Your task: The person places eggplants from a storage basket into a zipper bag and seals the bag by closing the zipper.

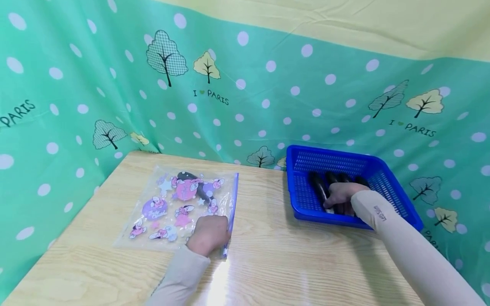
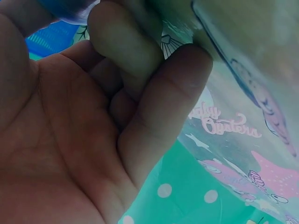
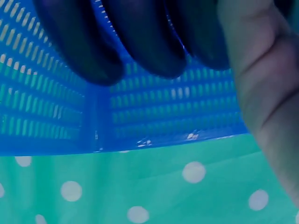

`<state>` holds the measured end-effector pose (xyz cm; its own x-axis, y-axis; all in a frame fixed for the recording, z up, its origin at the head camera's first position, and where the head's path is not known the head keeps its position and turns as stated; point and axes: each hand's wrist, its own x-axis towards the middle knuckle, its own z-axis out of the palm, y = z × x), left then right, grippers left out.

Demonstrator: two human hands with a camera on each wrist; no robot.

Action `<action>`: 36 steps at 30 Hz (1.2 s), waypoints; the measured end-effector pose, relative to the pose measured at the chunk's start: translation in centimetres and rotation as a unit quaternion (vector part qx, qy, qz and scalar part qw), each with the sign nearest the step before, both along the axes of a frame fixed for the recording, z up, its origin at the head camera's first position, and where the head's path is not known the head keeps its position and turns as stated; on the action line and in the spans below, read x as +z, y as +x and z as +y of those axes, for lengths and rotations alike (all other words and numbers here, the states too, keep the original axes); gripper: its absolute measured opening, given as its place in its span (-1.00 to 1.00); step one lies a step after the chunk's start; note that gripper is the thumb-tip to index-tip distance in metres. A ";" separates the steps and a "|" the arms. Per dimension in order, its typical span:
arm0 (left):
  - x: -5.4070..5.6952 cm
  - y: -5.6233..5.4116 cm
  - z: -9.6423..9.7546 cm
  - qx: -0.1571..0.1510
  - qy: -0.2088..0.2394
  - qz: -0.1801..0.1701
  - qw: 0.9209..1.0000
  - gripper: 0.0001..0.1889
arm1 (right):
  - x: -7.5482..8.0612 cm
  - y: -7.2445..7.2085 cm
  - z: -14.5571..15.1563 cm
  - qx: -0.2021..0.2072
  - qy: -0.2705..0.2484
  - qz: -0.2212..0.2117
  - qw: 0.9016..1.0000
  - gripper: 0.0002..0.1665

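The left hand [image 1: 210, 233] grips the bag [image 1: 180, 212] by its zip edge; the right hand [image 1: 342, 194] is at the eggplants [image 1: 317, 185] in the basket [image 1: 325, 217], grasp unclear. Picking one seems underway; next calls for a secure lift.

Around me hangs green sheeting [image 1: 268, 114] — cloth, I think, though I can't make out the weave — printed with pale dots [image 1: 243, 38], trees [image 1: 166, 53] and "PARIS" lettering [image 1: 211, 97], topped by a yellow band [image 1: 363, 21]. White glare [image 1: 218, 282] brightens my wood-grain table [image 1: 275, 267].
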<state>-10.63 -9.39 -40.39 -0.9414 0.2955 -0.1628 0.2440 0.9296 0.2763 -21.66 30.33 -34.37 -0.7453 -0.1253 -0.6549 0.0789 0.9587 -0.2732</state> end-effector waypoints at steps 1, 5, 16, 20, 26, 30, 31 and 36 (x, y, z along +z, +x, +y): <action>0.1 0.0 0.0 0.000 0.000 0.000 1.000 -0.78 | -0.1 0.0 -0.2 -0.001 -0.003 0.000 1.000 -0.76; 0.3 0.1 -0.1 -0.002 0.005 -0.006 1.000 -0.76 | -0.6 -0.4 -0.8 0.002 -0.007 0.010 1.000 -0.85; 0.3 0.1 0.0 -0.005 0.015 -0.007 1.000 -0.75 | 1.0 -1.4 -0.4 -0.016 -0.112 0.029 0.993 -0.52; 0.3 0.1 -0.1 -0.004 0.014 -0.011 1.000 -0.74 | 1.8 -1.5 -0.7 -0.021 -0.129 0.093 0.987 -0.29; 0.6 0.2 -0.5 0.006 0.029 -0.029 0.999 -0.76 | 2.2 -2.1 -2.2 -0.042 -0.110 0.216 0.969 -0.22; 0.7 0.3 -0.6 0.006 0.053 -0.043 0.998 -0.77 | 1.9 -2.5 -2.9 -0.049 -0.111 0.227 0.966 -0.13; 0.7 0.3 -0.7 0.005 0.059 -0.047 0.997 -0.78 | 1.8 -2.6 -2.9 -0.050 -0.112 0.225 0.967 -0.15; 1.0 0.2 -1.0 0.005 0.088 -0.060 0.994 -0.83 | 1.8 -2.6 -3.0 -0.023 -0.094 0.225 0.970 -0.24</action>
<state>-10.43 -10.40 -39.43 -0.9212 0.3201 -0.2213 0.1905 0.8668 0.4609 -24.29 27.30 -32.52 -0.9575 -0.1716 -0.2317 -0.0478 0.8870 -0.4593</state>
